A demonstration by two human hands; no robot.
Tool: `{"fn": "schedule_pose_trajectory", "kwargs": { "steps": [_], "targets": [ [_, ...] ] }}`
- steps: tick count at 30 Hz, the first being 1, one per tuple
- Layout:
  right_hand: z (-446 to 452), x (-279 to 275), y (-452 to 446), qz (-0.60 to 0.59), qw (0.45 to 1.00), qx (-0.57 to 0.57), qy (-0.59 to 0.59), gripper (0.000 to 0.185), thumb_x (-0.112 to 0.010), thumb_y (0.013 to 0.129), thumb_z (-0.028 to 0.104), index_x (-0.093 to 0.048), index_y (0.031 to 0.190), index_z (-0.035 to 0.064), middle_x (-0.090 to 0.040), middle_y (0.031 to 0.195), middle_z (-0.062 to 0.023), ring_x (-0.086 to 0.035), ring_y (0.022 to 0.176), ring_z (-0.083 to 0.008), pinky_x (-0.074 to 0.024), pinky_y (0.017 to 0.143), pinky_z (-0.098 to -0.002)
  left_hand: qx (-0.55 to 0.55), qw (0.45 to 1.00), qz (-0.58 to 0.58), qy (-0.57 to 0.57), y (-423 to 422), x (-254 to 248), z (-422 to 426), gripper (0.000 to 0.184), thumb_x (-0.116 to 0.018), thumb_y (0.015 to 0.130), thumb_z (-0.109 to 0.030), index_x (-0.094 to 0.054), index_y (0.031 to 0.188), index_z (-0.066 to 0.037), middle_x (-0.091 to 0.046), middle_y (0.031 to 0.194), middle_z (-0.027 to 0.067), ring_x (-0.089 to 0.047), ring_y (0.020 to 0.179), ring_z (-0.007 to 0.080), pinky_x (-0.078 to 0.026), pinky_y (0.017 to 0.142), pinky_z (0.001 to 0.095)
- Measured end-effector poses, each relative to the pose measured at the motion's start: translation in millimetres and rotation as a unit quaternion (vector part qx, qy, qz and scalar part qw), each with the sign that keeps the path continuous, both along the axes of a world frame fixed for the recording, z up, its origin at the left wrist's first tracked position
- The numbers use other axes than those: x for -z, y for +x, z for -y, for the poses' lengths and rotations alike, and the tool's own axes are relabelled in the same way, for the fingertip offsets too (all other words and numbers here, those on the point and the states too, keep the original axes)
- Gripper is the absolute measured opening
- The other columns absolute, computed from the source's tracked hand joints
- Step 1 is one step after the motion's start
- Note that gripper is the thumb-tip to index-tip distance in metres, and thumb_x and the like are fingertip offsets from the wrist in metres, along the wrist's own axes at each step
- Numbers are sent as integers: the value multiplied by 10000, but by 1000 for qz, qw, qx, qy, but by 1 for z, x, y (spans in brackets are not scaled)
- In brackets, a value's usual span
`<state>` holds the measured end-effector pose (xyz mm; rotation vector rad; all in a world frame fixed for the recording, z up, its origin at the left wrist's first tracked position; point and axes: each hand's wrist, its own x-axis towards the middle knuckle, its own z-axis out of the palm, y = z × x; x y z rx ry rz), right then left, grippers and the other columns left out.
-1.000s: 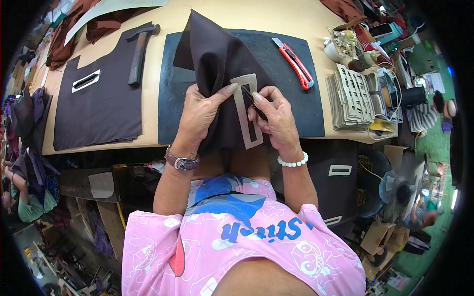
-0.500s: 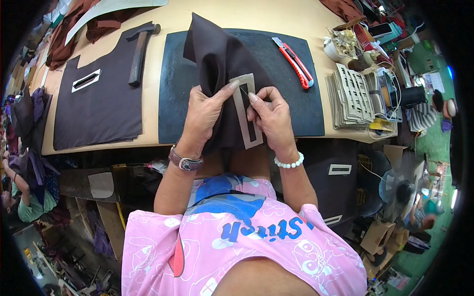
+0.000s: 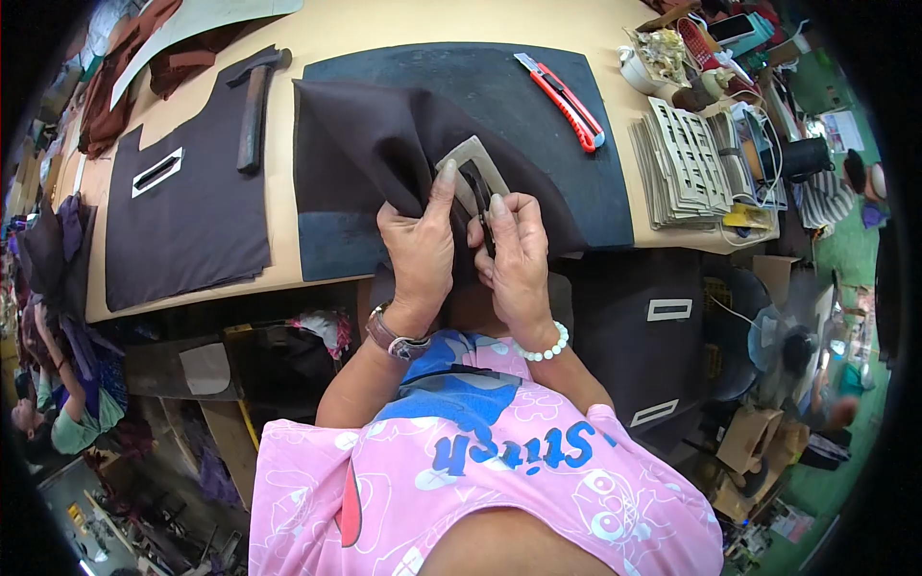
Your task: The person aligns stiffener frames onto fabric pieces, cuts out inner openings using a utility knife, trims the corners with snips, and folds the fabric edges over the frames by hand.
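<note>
A dark brown cloth (image 3: 360, 120) lies partly across the black cutting mat (image 3: 461, 72) and hangs over the table's front edge. On it is a pale grey rectangular frame patch (image 3: 468, 154) with a slot, bent at its near end. My left hand (image 3: 420, 240) is closed on the cloth, its thumb pressed on the frame's left side. My right hand (image 3: 517, 250) pinches dark cloth at the slot, fingers close to the frame; exactly what lies between the fingertips is partly hidden.
A red utility knife (image 3: 567, 104) lies on the mat. At left, a hammer (image 3: 253, 115) rests on stacked dark cloth (image 3: 197, 226) with another frame patch (image 3: 157, 173). Stacked slotted card pieces (image 3: 677, 168) and a white tub (image 3: 634, 72) stand at right. Cloth with patches hangs below.
The raised cloth has dropped and spread leftward over the mat. The frame patch has tilted and bent, and my right fingers have moved lower along its slot.
</note>
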<state>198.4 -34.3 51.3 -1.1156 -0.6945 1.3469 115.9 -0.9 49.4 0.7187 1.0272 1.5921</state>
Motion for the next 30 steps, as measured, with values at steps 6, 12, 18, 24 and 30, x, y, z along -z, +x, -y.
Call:
{"fn": "schedule_pose_trajectory", "kwargs": {
  "steps": [6, 12, 18, 24, 30],
  "targets": [
    [0, -3, 0, -30, 999, 18, 34, 170, -491, 959, 206, -377, 943, 81, -523, 665, -24, -363, 454, -7, -267, 378, -160, 5, 1000, 6, 8, 5, -8, 10, 105, -639, 875, -126, -647, 814, -40, -617, 728, -30, -497, 591, 17, -373, 513, 197],
    [4, -5, 3, -29, 999, 26, 28, 183, -522, 945, 203, -386, 934, 81, -527, 661, -21, -380, 468, -9, -269, 385, -157, 25, 999, 38, -12, 5, -12, 12, 78, -641, 869, -110, -652, 846, -36, -627, 749, -20, -517, 599, 28, -390, 521, 197],
    [5, 2, 3, 2, 998, 39, 47, 176, -542, 935, 194, -402, 922, 86, -524, 648, -11, -416, 502, -16, -296, 411, -161, 44, 997, 61, -11, 2, -12, 11, 75, -646, 858, -87, -657, 901, -27, -647, 824, -6, -556, 674, 44, -427, 579, 203],
    [14, -1, 15, -10, 997, 17, 74, 203, -574, 916, 179, -413, 974, 69, -498, 641, 11, -401, 540, -1, -290, 451, -155, 73, 995, 60, -30, -4, -10, 5, 111, -649, 851, -80, -658, 931, -4, -662, 870, 22, -603, 747, 74, -465, 641, 208],
    [-5, -18, 41, 466, 818, 35, 335, 283, -658, 750, 50, -593, 1025, 40, -534, 653, -9, -488, 516, -94, -392, 467, -237, 108, 992, 53, -39, -13, -25, 7, 154, -668, 828, -76, -647, 920, 45, -665, 871, 82, -622, 725, 105, -504, 645, 234]
  ]
}}
